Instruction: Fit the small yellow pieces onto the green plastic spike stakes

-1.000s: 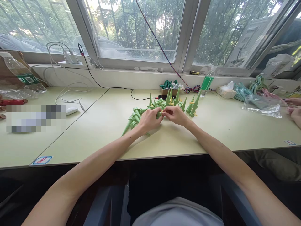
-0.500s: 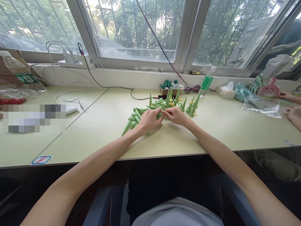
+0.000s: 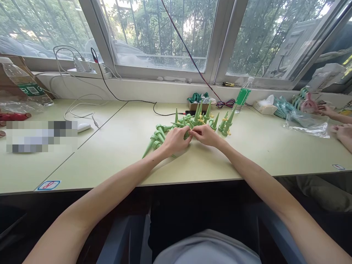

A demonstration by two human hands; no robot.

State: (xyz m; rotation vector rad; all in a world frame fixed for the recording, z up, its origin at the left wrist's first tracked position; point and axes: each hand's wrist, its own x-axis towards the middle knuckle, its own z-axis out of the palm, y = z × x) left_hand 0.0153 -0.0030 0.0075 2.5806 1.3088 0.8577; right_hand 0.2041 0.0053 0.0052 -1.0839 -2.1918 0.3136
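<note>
Green material (image 3: 195,98) is held in a far box (image 3: 193,106). On the desk (image 3: 123,156), green spikes (image 3: 228,124) are stood tip-up; the leftmost spike (image 3: 149,147) is laid near-leftward. A green part (image 3: 186,135) is enclosed by the left hand's (image 3: 176,140) curled fingers; the right hand's (image 3: 205,135) are pinched, contents indiscernible.

The person's hands (image 3: 176,140) number two, the co-worker's hands (image 3: 345,135) two; there are two bottles (image 3: 243,97), two paper labels (image 3: 48,185), one tissue box (image 3: 264,107), and green spikes (image 3: 229,122) too crowded to count.
</note>
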